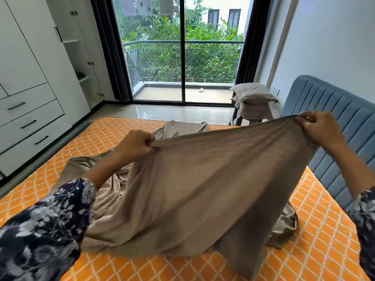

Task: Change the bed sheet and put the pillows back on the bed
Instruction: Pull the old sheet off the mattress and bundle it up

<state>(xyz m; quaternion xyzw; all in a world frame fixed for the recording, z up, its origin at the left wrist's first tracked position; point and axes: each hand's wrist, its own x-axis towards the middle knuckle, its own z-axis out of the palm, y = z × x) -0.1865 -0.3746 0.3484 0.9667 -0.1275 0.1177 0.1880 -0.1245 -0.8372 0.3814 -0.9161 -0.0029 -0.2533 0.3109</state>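
A beige bed sheet point(194, 183) is lifted off the orange-patterned mattress point(97, 136), its upper edge stretched taut between both hands. My left hand point(135, 145) grips that edge near the centre of the view. Further right and higher, my right hand point(318, 126) pinches the same edge close to the blue headboard point(332, 110). The rest of the sheet hangs down and bunches on the mattress. Two beige pillows point(252, 94) are stacked on a stool beyond the bed's far right corner.
A white wardrobe with drawers point(30, 94) runs along the left wall. A sliding glass balcony door point(182, 57) with dark curtains stands ahead. A strip of shiny floor point(162, 112) lies between bed and door.
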